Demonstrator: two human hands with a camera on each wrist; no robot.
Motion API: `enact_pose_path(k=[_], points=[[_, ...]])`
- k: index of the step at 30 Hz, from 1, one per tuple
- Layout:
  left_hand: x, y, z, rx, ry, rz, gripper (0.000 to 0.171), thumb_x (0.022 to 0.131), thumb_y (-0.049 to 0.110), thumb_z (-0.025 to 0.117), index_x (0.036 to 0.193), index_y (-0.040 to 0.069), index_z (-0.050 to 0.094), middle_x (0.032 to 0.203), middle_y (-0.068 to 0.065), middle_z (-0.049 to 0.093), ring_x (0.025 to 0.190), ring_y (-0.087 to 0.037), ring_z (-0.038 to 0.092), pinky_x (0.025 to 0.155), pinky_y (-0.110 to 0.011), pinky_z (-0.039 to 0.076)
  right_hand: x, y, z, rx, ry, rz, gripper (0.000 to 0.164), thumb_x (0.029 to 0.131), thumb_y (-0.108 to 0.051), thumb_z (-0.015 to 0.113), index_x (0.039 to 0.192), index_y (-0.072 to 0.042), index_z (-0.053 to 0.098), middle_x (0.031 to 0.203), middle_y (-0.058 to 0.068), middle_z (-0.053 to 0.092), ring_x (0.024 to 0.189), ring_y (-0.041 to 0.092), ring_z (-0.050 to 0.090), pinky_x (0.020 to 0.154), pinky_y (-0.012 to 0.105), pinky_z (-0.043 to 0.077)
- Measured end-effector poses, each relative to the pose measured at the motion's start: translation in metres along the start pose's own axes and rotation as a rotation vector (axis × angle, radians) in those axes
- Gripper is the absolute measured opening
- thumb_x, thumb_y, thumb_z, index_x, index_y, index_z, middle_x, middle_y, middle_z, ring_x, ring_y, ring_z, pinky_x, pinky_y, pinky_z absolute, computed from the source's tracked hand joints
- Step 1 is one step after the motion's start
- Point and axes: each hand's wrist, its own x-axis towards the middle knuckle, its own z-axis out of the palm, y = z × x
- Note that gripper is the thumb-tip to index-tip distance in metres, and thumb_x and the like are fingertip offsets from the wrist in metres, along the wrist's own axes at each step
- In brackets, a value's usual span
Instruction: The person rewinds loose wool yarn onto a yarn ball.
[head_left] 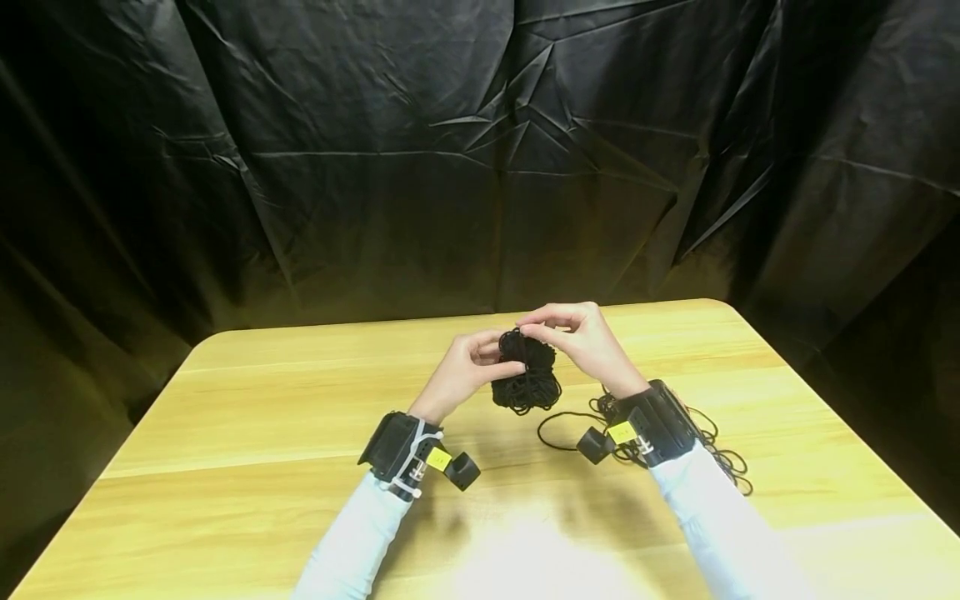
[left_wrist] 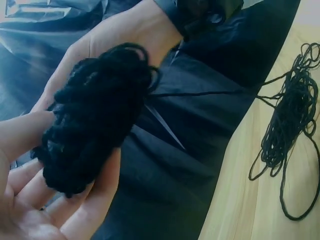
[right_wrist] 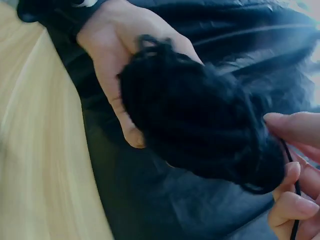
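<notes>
A thick bundle of black cord [head_left: 531, 387] is held up above the table. My left hand [head_left: 463, 372] grips it from the left, with the thumb across the near side and the other fingers behind it, as the left wrist view shows on the bundle [left_wrist: 95, 120]. At the bundle's upper end, my right hand [head_left: 588, 337] pinches the cord between thumb and fingers. In the right wrist view a single strand [right_wrist: 296, 205] runs down past the fingers of this hand. Part of the bundle's far side is hidden.
A loose, tangled pile of the same black cord [left_wrist: 290, 120] lies on the wooden table [head_left: 262, 433], partly under my right wrist in the head view. One strand links it toward the bundle. Black sheeting [head_left: 375, 208] hangs behind the table's far edge.
</notes>
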Motion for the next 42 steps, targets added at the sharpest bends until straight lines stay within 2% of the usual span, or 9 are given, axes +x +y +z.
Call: enact_pose_path(k=[4, 10, 16, 20, 23, 27, 30, 35, 42], points=[[-0.001, 0.002, 0.002, 0.006, -0.019, 0.018, 0.032, 0.076, 0.005, 0.068, 0.106, 0.000, 0.057, 0.103, -0.015, 0.063, 0.092, -0.020, 0.063, 0.080, -0.031, 0.049, 0.000, 0.013, 0.005, 0.139, 0.026, 0.100, 0.025, 0.082, -0.021, 0.064, 0.099, -0.002, 0.067, 0.092, 0.001, 0.067, 0.085, 0.011, 0.059, 0.073, 0.027, 0.047], [0.000, 0.003, 0.002, -0.036, 0.108, 0.048, 0.031, 0.075, 0.002, 0.068, 0.103, 0.000, 0.055, 0.107, -0.014, 0.061, 0.092, -0.022, 0.062, 0.079, -0.031, 0.050, -0.011, 0.040, 0.020, 0.351, 0.036, 0.225, 0.020, 0.085, -0.001, 0.051, 0.098, 0.009, 0.062, 0.081, -0.007, 0.065, 0.074, 0.006, 0.059, 0.065, 0.021, 0.049], [0.002, 0.000, 0.001, -0.099, 0.256, 0.098, 0.031, 0.075, -0.002, 0.067, 0.101, -0.001, 0.051, 0.105, -0.011, 0.056, 0.095, -0.026, 0.060, 0.077, -0.031, 0.050, -0.025, 0.049, 0.035, 0.205, 0.016, 0.252, 0.017, 0.081, 0.003, 0.050, 0.068, 0.004, 0.060, 0.058, -0.003, 0.053, 0.061, 0.009, 0.049, 0.064, 0.022, 0.042], [0.003, -0.003, 0.000, -0.094, 0.329, 0.119, 0.031, 0.075, -0.003, 0.067, 0.101, -0.001, 0.051, 0.098, -0.010, 0.057, 0.097, -0.025, 0.059, 0.079, -0.029, 0.049, -0.035, 0.042, 0.040, 0.112, -0.067, 0.176, 0.020, 0.088, -0.001, 0.049, 0.077, 0.010, 0.062, 0.061, 0.001, 0.055, 0.059, 0.008, 0.049, 0.061, 0.026, 0.046], [0.004, -0.005, -0.001, -0.043, 0.372, 0.121, 0.031, 0.074, -0.002, 0.068, 0.100, -0.001, 0.052, 0.096, -0.013, 0.061, 0.096, -0.024, 0.059, 0.084, -0.032, 0.046, -0.042, 0.033, 0.040, -0.017, -0.119, 0.089, 0.020, 0.090, -0.007, 0.050, 0.078, 0.002, 0.064, 0.060, 0.000, 0.051, 0.054, 0.007, 0.045, 0.051, 0.024, 0.043], [0.005, -0.007, -0.001, 0.009, 0.406, 0.116, 0.030, 0.073, -0.002, 0.069, 0.098, -0.002, 0.053, 0.096, -0.019, 0.064, 0.096, -0.025, 0.059, 0.089, -0.036, 0.043, -0.047, 0.019, 0.037, -0.210, -0.162, -0.017, 0.017, 0.089, -0.010, 0.053, 0.078, -0.008, 0.066, 0.071, -0.001, 0.061, 0.067, 0.009, 0.056, 0.060, 0.022, 0.047], [0.005, -0.009, -0.001, 0.032, 0.412, 0.120, 0.030, 0.072, -0.002, 0.070, 0.097, -0.002, 0.054, 0.094, -0.020, 0.065, 0.096, -0.026, 0.059, 0.090, -0.038, 0.042, -0.047, 0.007, 0.033, -0.327, -0.194, -0.075, 0.014, 0.087, -0.011, 0.056, 0.083, -0.008, 0.068, 0.081, -0.001, 0.067, 0.079, 0.011, 0.061, 0.068, 0.023, 0.048], [0.006, -0.013, 0.000, 0.079, 0.389, 0.120, 0.033, 0.071, -0.001, 0.071, 0.099, -0.001, 0.053, 0.094, -0.020, 0.065, 0.098, -0.027, 0.059, 0.087, -0.039, 0.044, -0.044, -0.010, 0.025, -0.404, -0.216, -0.132, 0.015, 0.084, -0.010, 0.060, 0.095, -0.005, 0.069, 0.076, -0.003, 0.068, 0.068, 0.006, 0.060, 0.056, 0.018, 0.045], [0.005, -0.014, 0.001, 0.100, 0.244, 0.148, 0.047, 0.075, -0.003, 0.067, 0.117, 0.003, 0.047, 0.097, -0.020, 0.064, 0.097, -0.028, 0.059, 0.086, -0.039, 0.046, -0.032, -0.013, 0.016, -0.196, -0.168, -0.099, 0.017, 0.083, -0.011, 0.062, 0.097, -0.004, 0.068, 0.078, 0.001, 0.068, 0.053, 0.007, 0.052, 0.046, 0.020, 0.040]])
